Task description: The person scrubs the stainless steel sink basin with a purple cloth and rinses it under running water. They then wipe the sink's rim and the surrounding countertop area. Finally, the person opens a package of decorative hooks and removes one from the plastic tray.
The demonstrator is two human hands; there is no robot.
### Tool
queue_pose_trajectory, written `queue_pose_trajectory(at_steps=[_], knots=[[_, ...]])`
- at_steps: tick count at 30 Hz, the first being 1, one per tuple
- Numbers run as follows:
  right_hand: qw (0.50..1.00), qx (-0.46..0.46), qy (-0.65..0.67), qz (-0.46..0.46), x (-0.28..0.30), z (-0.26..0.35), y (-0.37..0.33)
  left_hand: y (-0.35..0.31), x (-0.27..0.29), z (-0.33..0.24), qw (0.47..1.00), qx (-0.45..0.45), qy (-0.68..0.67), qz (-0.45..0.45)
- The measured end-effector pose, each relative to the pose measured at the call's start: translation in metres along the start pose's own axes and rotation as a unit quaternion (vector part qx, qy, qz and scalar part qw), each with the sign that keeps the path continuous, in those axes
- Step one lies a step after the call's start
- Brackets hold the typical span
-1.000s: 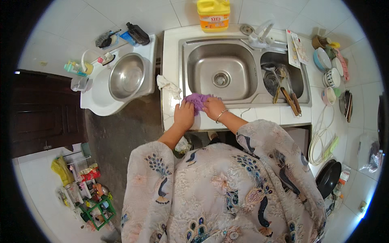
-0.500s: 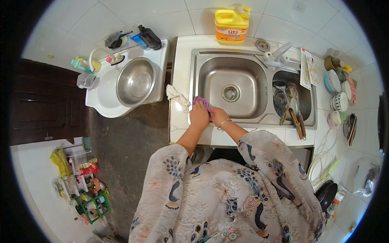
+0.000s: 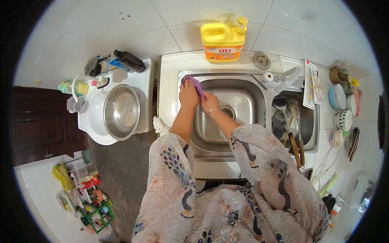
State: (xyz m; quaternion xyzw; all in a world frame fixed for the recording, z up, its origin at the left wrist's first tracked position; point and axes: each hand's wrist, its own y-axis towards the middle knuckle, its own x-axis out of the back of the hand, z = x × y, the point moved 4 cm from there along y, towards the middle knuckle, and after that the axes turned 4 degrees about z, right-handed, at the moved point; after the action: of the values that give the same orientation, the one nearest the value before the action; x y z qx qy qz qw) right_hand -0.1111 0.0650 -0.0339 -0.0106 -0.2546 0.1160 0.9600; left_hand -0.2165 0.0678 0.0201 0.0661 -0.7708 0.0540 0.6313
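Note:
A purple cloth [image 3: 196,84] is bunched at the far left corner of the steel sink [image 3: 245,91], over its rim. My left hand [image 3: 189,96] presses down on the cloth with its fingers closed around it. Just to the right, my right hand [image 3: 209,103] grips the cloth's near side above the basin, a bracelet on its wrist. Part of the cloth is hidden under my fingers. Beside my left forearm, a white rag [image 3: 161,125] lies at the counter's left edge, partly covered by my sleeve.
A yellow detergent jug [image 3: 223,41] and a round drain strainer [image 3: 261,61] stand behind the sink. The faucet [image 3: 287,77] leans over the smaller basin, which holds ladles [image 3: 292,139]. Bowls [image 3: 337,97] line the right. A steel basin [image 3: 121,112] sits on the washbasin at left.
Both hands have moved with the purple cloth from the sink's near left corner to its far left corner. The head view has shifted too.

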Motion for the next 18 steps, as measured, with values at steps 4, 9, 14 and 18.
queue_pose_trajectory(at_steps=[4, 9, 14, 18], knots=[[0.998, -0.049, 0.035, 0.016, 0.019, -0.039, 0.008, 0.006, -0.006, 0.001, 0.993, -0.076, -0.074, -0.053], [0.963, -0.022, 0.193, -0.185, 0.036, -0.067, 0.004, 0.019, -0.005, -0.008, 0.955, -0.196, -0.222, 0.009], [0.954, 0.210, 0.030, -0.211, 0.076, 0.055, 0.020, 0.032, 0.074, 0.006, 0.953, -0.138, -0.163, -0.216], [0.962, 0.135, -0.232, -0.046, 0.047, 0.071, 0.054, 0.037, 0.027, 0.022, 0.992, -0.109, -0.002, -0.064]])
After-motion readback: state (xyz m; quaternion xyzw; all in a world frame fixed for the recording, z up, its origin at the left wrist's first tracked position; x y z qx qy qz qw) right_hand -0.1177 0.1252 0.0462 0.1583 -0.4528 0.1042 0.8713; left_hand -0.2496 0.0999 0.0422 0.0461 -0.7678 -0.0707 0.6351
